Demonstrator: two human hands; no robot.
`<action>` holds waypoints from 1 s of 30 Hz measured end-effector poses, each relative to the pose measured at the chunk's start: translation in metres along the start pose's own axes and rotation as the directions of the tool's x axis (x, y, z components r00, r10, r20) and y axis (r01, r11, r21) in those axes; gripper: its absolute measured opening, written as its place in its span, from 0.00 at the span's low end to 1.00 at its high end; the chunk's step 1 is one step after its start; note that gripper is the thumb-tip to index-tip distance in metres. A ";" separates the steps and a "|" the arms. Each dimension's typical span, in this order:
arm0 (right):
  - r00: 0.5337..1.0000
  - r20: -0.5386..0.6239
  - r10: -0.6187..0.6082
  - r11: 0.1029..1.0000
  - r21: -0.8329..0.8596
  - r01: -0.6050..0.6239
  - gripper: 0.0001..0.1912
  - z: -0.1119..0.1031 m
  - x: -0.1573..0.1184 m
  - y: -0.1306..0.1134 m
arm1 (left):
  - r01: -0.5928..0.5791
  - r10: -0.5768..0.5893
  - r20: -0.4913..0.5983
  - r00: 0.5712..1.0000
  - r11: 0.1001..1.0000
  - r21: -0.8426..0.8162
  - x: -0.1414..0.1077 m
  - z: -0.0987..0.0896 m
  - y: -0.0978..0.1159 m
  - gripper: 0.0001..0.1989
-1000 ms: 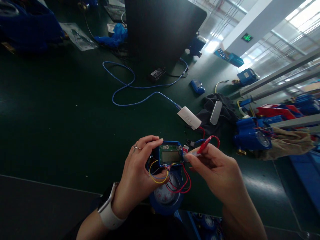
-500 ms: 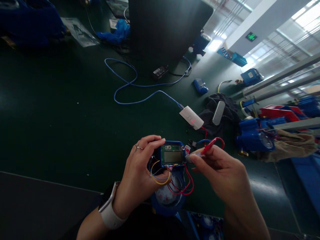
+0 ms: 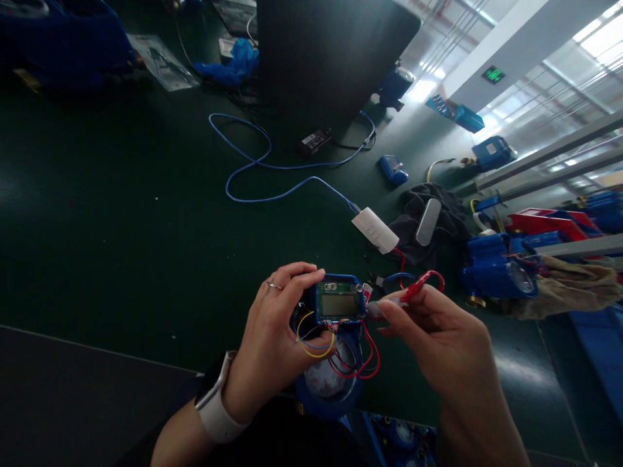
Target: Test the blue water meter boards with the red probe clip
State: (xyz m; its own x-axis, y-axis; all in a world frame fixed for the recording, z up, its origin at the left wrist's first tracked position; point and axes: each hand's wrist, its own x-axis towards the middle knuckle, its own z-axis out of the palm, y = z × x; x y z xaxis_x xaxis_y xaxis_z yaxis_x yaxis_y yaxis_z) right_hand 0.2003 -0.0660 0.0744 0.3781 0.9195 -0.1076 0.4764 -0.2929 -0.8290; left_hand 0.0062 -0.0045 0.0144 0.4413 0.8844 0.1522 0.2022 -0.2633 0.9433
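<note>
My left hand (image 3: 282,324) grips the left side of a blue housing (image 3: 341,277), which frames a green circuit board with a grey display (image 3: 339,304). Red, yellow and dark wires (image 3: 372,363) loop out below the board. Under it sits a round blue meter (image 3: 327,383), partly hidden by the wires and my left hand. Between thumb and fingers, my right hand (image 3: 438,324) pinches a greyish probe (image 3: 384,307) with a red cable (image 3: 419,283). The probe's tip is at the housing's right edge; whether it touches is too small to tell.
A white box (image 3: 375,230) on a blue cable (image 3: 285,194) lies beyond my hands. A dark cloth (image 3: 409,214) holds a grey bar (image 3: 428,222). Blue meters (image 3: 501,266) stand at the right, near metal rails. A black panel (image 3: 331,58) rises at the back.
The red light on the white box is no longer visible. The whole view has shifted slightly, and my right hand sits a little further right of the housing, showing more of the probe.
</note>
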 end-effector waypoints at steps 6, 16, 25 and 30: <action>1.000 0.019 -0.009 1.000 -0.024 0.009 0.08 0.000 -0.002 0.001 | -0.004 0.004 -0.006 1.000 1.000 0.009 0.000 0.000 0.001 0.29; 1.000 0.011 -0.024 0.999 -0.046 0.025 0.07 0.004 -0.002 0.000 | 0.000 0.000 -0.003 1.000 1.000 0.003 0.001 0.000 0.001 0.29; 1.000 0.020 -0.003 0.999 -0.043 0.003 0.08 0.004 -0.001 -0.002 | 0.000 0.000 0.000 1.000 1.000 -0.003 0.000 0.000 0.001 0.29; 0.996 0.083 0.016 0.999 -0.040 -0.012 0.08 0.001 0.005 -0.005 | 0.005 -0.005 0.011 1.000 1.000 -0.003 0.000 -0.001 0.000 0.29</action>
State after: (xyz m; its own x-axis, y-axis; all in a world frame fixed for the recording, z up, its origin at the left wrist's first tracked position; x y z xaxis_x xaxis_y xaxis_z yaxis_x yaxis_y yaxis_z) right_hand 0.1991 -0.0593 0.0769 0.3186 0.9334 -0.1655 0.5032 -0.3144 -0.8050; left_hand 0.0049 -0.0043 0.0148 0.4502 0.8813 0.1440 0.2020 -0.2576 0.9449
